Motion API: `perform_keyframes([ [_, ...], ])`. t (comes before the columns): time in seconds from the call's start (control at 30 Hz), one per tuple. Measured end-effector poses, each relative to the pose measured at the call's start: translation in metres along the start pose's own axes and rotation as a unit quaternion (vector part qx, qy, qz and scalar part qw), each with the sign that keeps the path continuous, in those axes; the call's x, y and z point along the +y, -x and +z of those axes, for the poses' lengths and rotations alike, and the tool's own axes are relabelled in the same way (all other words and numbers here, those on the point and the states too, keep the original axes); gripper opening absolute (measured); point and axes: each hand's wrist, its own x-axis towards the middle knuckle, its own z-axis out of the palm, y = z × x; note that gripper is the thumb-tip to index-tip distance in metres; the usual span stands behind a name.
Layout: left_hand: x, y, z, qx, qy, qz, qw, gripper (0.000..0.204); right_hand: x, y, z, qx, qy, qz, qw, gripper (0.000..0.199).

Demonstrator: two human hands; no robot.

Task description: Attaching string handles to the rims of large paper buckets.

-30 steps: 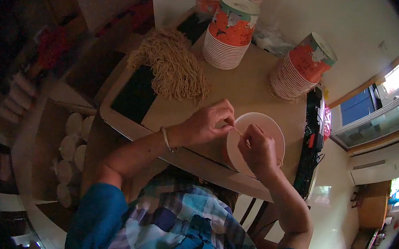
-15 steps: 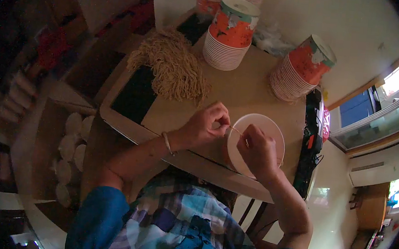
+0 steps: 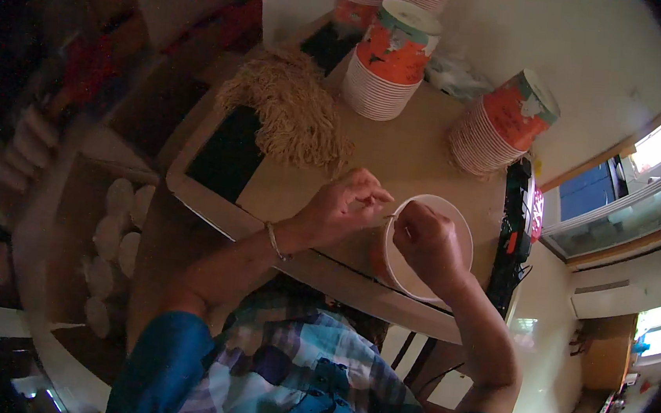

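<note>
Tan and thin, a strand (image 3: 388, 216) is showing as a short, blurred bit at the fingertips of the right hand (image 3: 425, 234), over the left part of a white tub's rim. The tub (image 3: 411, 278) is standing mouth-up by the near edge of the table (image 3: 437, 157), its pale inside facing up and some orange showing on its outer wall. The right hand is curling tightly over the mouth, thumb and forefinger apparently pinching the strand. The left hand (image 3: 350, 202) is hovering just left of the rim, its thumb and forefinger bending round a small gap; whether their tips are meeting or gripping the strand's other end, I cannot tell. Nor is it clear whether the strand is passing through the tub's wall.

As I judge it, the strand could be slipping away if either pinch loosens, since so little is showing to hold. Neither hand is visibly bracing the tub, so a sharp sideways pull could be tipping or dragging it toward the table edge.

Farther out, a loose bundle of tan cords (image 3: 291, 116) is lying beyond the left hand, partly over a dark green panel (image 3: 225, 158); its loose strands could be tangling if one is tugged. Two stacks of orange-banded tubs, one behind the work (image 3: 390, 58) and one to its right (image 3: 503, 123), are standing upside down near the wall.
</note>
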Motion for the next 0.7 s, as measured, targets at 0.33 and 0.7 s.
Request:
perform_keyframes([
  [0.33,0.000,-0.005,0.003,-0.058,0.037,0.008,0.998,0.021,-0.015,-0.009,-0.016,-0.074,0.000,0.019,0.997,0.010],
  [0.7,-0.002,-0.010,0.004,-0.076,0.040,0.019,0.996,0.016,-0.017,-0.014,-0.023,-0.079,0.022,0.005,0.997,0.008],
])
